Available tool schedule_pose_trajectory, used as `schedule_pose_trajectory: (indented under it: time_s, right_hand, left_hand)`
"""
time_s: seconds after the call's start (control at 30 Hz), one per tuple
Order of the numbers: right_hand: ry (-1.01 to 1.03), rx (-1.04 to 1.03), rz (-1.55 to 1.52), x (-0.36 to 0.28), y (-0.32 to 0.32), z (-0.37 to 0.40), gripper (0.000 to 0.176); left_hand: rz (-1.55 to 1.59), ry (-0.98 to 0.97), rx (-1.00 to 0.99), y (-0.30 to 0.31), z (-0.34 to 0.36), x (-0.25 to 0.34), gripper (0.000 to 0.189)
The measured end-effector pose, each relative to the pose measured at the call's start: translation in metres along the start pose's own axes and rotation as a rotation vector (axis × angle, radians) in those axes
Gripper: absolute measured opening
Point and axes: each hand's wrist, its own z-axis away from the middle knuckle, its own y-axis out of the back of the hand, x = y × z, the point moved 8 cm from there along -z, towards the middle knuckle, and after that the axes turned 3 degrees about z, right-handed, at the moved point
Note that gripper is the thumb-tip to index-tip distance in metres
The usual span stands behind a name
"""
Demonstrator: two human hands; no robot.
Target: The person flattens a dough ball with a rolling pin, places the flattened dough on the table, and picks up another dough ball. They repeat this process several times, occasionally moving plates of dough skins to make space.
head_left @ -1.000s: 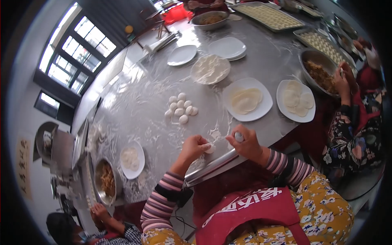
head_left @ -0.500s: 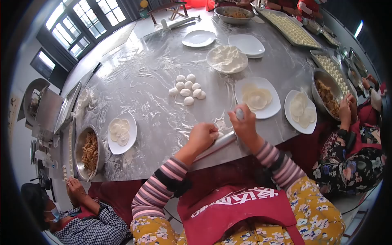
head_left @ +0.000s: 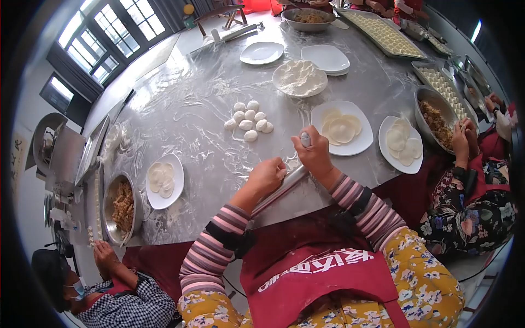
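Near the front edge of the metal table (head_left: 186, 117), my left hand (head_left: 268, 176) is closed, its fingers curled down; whatever it pinches is hidden beneath it. My right hand (head_left: 316, 153) is wrapped round a rolling pin (head_left: 305, 139), whose rounded end shows above the fist. Between the hands lies some white flour. Ahead of them several round white dough pieces (head_left: 250, 115) sit together on the table. Right of my right hand, a white plate (head_left: 363, 143) holds thin round wrappers (head_left: 340, 129).
A flour bowl (head_left: 299, 79) and empty plates (head_left: 262, 53) stand farther back. Plates of wrappers (head_left: 161, 179) and filling bowls (head_left: 121, 210) flank both sides. Trays of dumplings (head_left: 383, 33) lie at the right. Co-workers' hands (head_left: 106, 256) work at left and right.
Both my hands and the rolling pin have shifted slightly left and up in the view. The right fist has moved a little nearer to the left hand. The whole view has also shifted slightly.
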Motion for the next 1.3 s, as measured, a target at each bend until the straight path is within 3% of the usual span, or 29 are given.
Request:
schedule_pose_trajectory:
  time_s: [0.17,0.23,0.33,0.47,0.57,0.6,0.67,0.7,0.77,0.93,1.0,1.03,1.1,1.23,1.3]
  right_hand:
    - [0.142,-0.034,0.152,-0.016,0.034,0.032,0.023]
    - [-0.060,-0.064,-0.038,-0.014,0.050,0.044,0.022]
    - [0.057,0.028,0.079,-0.011,0.031,0.026,0.023]
    - [-0.014,-0.039,0.010,0.000,-0.008,-0.007,0.024]
    - [0.078,-0.032,0.091,-0.001,0.012,0.011,0.024]
    - [0.162,-0.040,0.176,-0.006,0.021,0.023,0.024]
    - [0.075,-0.026,0.084,-0.020,0.049,0.042,0.022]
    - [0.074,-0.028,0.083,-0.024,0.057,0.051,0.022]
    - [-0.146,-0.064,-0.092,-0.015,0.063,0.065,0.021]
    - [-0.076,-0.052,-0.055,-0.024,0.058,0.049,0.020]
    - [-0.066,-0.051,-0.064,-0.024,0.060,0.048,0.020]
    - [-0.041,-0.056,-0.031,-0.028,0.063,0.051,0.020]
    - [-0.015,-0.052,-0.002,-0.028,0.063,0.050,0.021]
    - [0.041,0.023,0.018,-0.014,0.041,0.037,0.023]
    - [0.062,0.044,0.036,-0.006,0.021,0.015,0.023]
  left_hand:
    - [0.027,-0.061,-0.078,0.004,0.016,0.006,0.014]
    - [0.074,-0.075,-0.068,0.007,0.022,0.002,0.013]
    - [0.049,-0.085,-0.098,0.003,0.022,0.010,0.011]
    - [-0.123,-0.154,0.007,0.009,0.008,0.017,0.009]
    - [-0.121,-0.255,-0.053,0.005,0.014,0.019,0.009]
    - [-0.116,-0.249,-0.049,0.005,0.019,0.017,0.009]
    - [0.157,-0.121,-0.012,0.009,0.027,0.009,0.008]
    - [0.467,0.134,-0.063,0.005,0.031,-0.005,0.009]
    - [0.484,0.141,-0.073,0.006,0.029,-0.009,0.010]
    - [0.510,0.109,-0.064,0.002,0.010,0.011,0.010]
    - [0.210,-0.041,0.006,0.006,0.001,0.024,0.012]
    - [0.211,-0.042,0.005,0.005,0.003,0.024,0.012]
    - [-0.097,0.039,0.024,0.010,0.011,0.018,0.015]
    - [-0.165,0.048,-0.122,0.004,0.031,0.026,0.018]
    - [-0.285,0.042,-0.086,0.005,0.023,0.026,0.019]
